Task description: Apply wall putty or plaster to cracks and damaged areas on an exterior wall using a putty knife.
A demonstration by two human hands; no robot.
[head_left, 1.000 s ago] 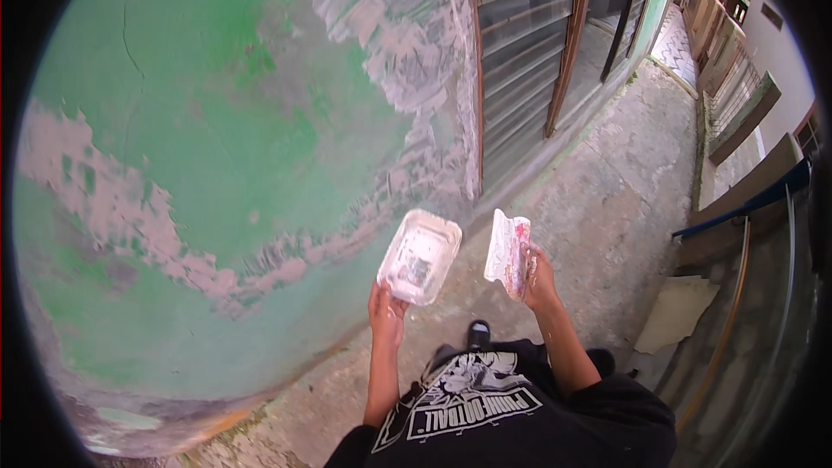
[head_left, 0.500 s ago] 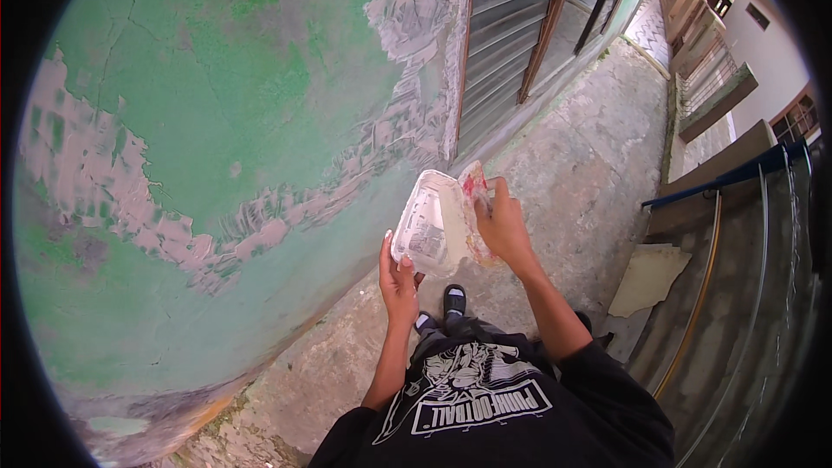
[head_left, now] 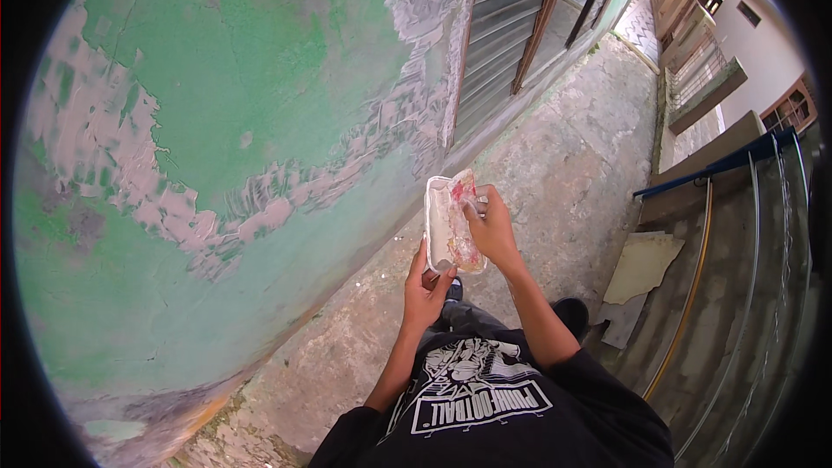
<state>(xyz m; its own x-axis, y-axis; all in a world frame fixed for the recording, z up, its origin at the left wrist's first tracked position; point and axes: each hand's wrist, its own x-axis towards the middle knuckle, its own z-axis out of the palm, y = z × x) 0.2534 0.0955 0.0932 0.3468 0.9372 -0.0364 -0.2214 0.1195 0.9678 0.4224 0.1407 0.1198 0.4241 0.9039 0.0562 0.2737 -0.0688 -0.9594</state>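
Note:
My left hand (head_left: 425, 295) grips a white rectangular tray (head_left: 438, 221) at its lower end; pale paste shows inside. In my right hand (head_left: 490, 224) is a flat, paste-smeared piece (head_left: 461, 186) with red patches, held over the tray's right half, where it hides part of the interior. Both hands are in front of my body, beside the green wall (head_left: 243, 95), which carries rough pale bands of smeared filler (head_left: 104, 104).
A slatted louvre window (head_left: 498, 35) borders the green wall. A concrete path (head_left: 581, 139) runs ahead along it. To the right are a low wall (head_left: 706, 94), blue pipe (head_left: 676, 186), upright orange and grey tubing (head_left: 692, 295) and a broken board (head_left: 641, 269).
The tray and piece, apart a second earlier, have come together, the piece now over the tray. Both hands have moved closer, with the tray shifted rightward since half a second ago.

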